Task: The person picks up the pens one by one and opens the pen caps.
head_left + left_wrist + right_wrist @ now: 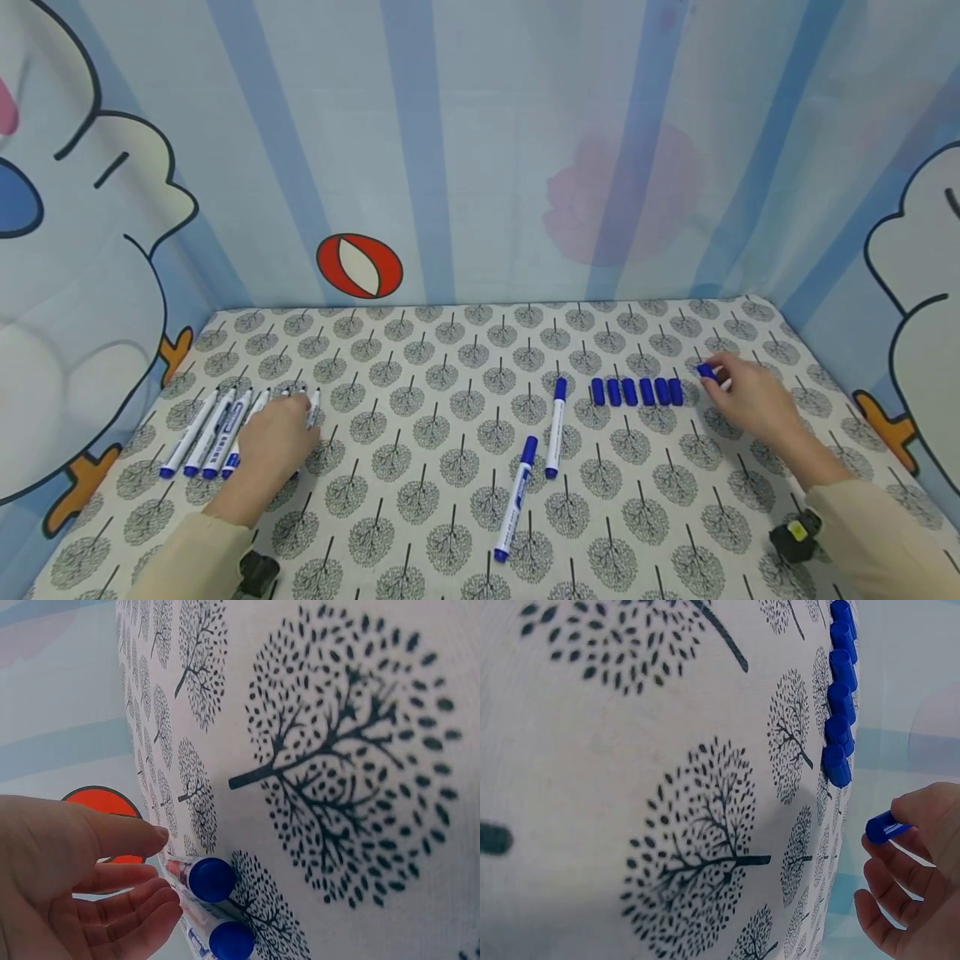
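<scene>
At the left, my left hand point(276, 439) hovers over a row of white uncapped markers point(189, 433). The left wrist view shows its thumb and fingers point(135, 907) apart, close beside the blue end of a marker point(212, 880); whether they touch it is hard to tell. On the other side, my right hand point(752, 398) pinches a blue marker cap point(705, 370) between thumb and finger, held off the cloth in the right wrist view. Just left of it, several blue caps point(630, 392) stand side by side in a row.
Two capped markers lie mid-table, one farther back point(556, 429) and one nearer the front point(516, 500). A tree-print cloth point(420, 500) covers the table. Behind it hangs a striped cartoon curtain point(495, 167), with side panels at left and right.
</scene>
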{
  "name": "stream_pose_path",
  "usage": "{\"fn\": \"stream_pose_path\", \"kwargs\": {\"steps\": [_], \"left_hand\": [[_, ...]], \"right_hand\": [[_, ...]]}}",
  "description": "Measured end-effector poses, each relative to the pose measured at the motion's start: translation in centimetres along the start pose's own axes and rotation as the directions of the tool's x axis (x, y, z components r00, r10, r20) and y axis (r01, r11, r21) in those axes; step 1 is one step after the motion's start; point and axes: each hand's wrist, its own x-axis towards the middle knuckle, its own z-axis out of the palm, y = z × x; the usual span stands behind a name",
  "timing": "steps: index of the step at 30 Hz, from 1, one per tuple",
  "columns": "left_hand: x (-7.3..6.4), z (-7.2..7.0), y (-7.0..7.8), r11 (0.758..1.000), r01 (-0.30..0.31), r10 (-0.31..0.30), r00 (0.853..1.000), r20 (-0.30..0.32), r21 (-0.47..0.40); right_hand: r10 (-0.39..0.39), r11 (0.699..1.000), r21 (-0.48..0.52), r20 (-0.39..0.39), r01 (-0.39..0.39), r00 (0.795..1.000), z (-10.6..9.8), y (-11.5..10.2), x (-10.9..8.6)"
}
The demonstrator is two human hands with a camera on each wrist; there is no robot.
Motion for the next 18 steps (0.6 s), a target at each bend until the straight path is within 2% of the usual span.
{"fn": "stream_pose_path", "kwargs": {"steps": [9,18], "left_hand": [[-0.2,0.3,1.1,0.996,-0.084,0.081,0.994,-0.076,-0.034],[-0.6,0.2,2.8,0.983,-0.176,0.171,0.982,-0.086,-0.056]], "right_hand": [[0.077,0.997,-0.009,0.104,-0.077,0.992,0.6,0.1,0.4],[0.108,0.994,0.004,0.155,-0.110,0.982,1.0,-0.1,0.7]]}}
